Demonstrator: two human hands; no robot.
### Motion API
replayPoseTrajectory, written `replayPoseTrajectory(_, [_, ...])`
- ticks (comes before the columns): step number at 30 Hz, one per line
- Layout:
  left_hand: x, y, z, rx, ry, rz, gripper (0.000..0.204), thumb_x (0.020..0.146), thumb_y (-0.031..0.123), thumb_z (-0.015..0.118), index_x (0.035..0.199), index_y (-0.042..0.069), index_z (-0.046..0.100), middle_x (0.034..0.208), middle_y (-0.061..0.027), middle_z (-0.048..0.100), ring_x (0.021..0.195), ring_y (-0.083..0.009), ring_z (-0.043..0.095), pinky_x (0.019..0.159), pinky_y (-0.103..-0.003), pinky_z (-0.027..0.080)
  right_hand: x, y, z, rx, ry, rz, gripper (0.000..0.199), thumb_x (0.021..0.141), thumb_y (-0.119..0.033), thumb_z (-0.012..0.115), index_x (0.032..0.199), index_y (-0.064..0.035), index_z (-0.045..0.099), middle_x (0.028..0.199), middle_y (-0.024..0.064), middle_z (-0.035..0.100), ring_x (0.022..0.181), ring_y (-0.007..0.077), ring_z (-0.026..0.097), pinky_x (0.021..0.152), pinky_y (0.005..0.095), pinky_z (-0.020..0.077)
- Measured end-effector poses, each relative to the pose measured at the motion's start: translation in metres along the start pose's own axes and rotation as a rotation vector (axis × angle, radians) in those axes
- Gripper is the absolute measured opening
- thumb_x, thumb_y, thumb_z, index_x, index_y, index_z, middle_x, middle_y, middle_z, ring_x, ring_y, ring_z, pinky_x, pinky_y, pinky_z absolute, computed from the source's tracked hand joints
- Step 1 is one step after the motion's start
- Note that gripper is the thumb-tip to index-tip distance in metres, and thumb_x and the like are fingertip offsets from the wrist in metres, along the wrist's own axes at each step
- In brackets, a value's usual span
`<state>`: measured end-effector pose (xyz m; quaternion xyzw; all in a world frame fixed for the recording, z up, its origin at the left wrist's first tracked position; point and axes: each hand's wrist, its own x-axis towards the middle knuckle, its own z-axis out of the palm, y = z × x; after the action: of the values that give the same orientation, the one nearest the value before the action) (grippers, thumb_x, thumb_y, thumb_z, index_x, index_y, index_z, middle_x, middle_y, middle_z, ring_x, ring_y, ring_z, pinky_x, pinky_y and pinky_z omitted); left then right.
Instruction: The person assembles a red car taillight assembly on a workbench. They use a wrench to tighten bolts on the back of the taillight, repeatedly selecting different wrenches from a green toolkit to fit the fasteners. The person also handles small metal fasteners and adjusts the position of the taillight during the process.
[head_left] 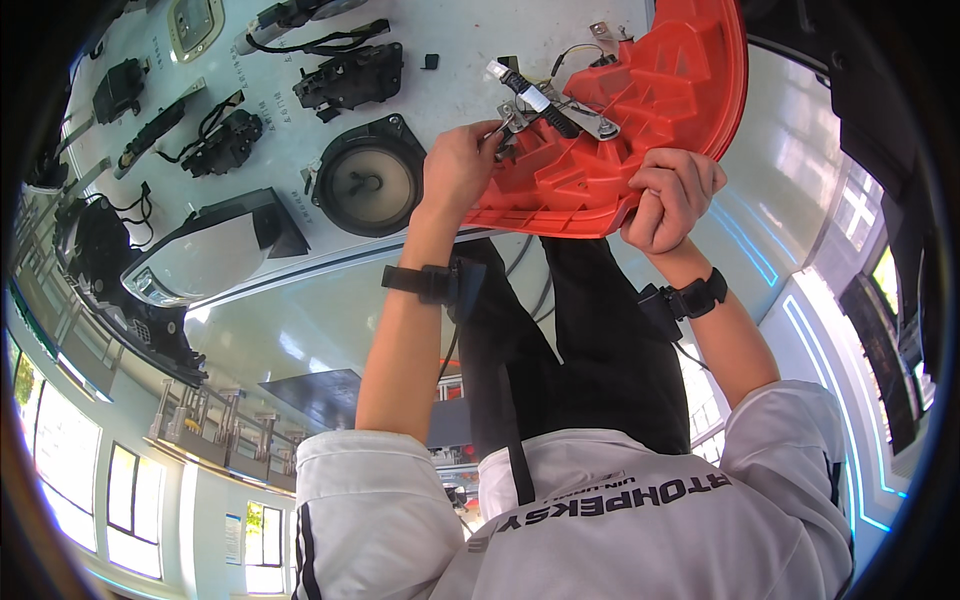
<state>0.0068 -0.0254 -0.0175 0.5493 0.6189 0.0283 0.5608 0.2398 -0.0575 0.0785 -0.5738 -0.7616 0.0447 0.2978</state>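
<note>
A large red plastic car lamp housing [690, 85], its ribbed back facing up, lies at the table's near right edge. My right hand [675, 200] is closed round its near right rim. At the housing's left side, my left hand [458, 165] pinches a small metal bracket [512, 122] between thumb and fingers. A black corrugated tube with a white band [535, 98] lies slantwise across the housing beside that bracket. Close to its right end is a silver metal arm [603, 126]. A thin wire [572, 50] loops above the housing.
Left of my left hand lies a round speaker [368, 180]. A black latch unit [350, 78], a smaller wired black unit [222, 142] and a white mirror housing [205, 255] are spread over the white table [270, 165]. Dark machinery [870, 110] stands at the right.
</note>
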Motion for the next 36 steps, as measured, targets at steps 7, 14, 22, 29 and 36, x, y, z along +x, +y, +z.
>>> replayPoseTrajectory(7, [0.0,0.012,-0.012,0.22,-0.018,0.068,0.029,0.093,0.028,0.057,0.115,0.013,0.069,0.082,-0.016,0.069,0.076,-0.0334,0.067,0.069,-0.04,0.051,0.0,0.001,-0.001,0.0,-0.005,0.004,0.011,0.065,-0.008,0.049,0.069,-0.0152,0.057,0.08,-0.002,0.063,0.075,0.0182,0.052,0.08,0.0321,0.031])
replayPoseTrajectory(14, [0.006,0.018,-0.001,0.098,0.096,-0.157,0.036,0.088,0.036,0.065,0.108,0.006,0.068,0.08,-0.015,0.07,0.077,-0.0301,0.069,0.072,-0.04,0.053,0.001,0.0,-0.001,0.001,0.0,0.003,0.011,0.065,-0.008,0.049,0.068,-0.0149,0.057,0.079,-0.0022,0.063,0.075,0.0181,0.052,0.08,0.0318,0.0309])
replayPoseTrajectory(22, [0.025,0.019,-0.003,-0.108,0.02,-0.131,0.037,0.083,0.029,0.074,0.104,0.001,0.065,0.071,-0.0147,0.067,0.059,-0.0194,0.066,0.055,-0.033,0.05,-0.001,0.001,0.001,0.017,0.016,0.007,0.011,0.065,-0.007,0.049,0.068,-0.0151,0.057,0.078,-0.0028,0.062,0.075,0.018,0.052,0.081,0.0315,0.0306])
replayPoseTrajectory(29, [0.035,0.026,-0.001,0.08,-0.024,-0.015,0.033,0.087,0.033,0.068,0.097,0.001,0.068,0.071,-0.0133,0.068,0.067,-0.0275,0.067,0.062,-0.038,0.051,-0.002,0.003,0.001,0.009,0.019,0.004,0.011,0.065,-0.008,0.049,0.067,-0.0151,0.058,0.078,-0.0027,0.063,0.074,0.0174,0.052,0.081,0.0312,0.0301])
replayPoseTrajectory(36, [0.047,0.024,-0.006,0.163,-0.208,0.081,0.026,0.09,0.026,0.062,0.095,0.002,0.068,0.075,-0.0119,0.07,0.074,-0.0264,0.069,0.07,-0.04,0.051,0.0,0.001,0.001,0.02,0.018,0.014,0.01,0.065,-0.008,0.05,0.065,-0.015,0.057,0.075,-0.0032,0.062,0.072,0.0166,0.051,0.08,0.0304,0.0298])
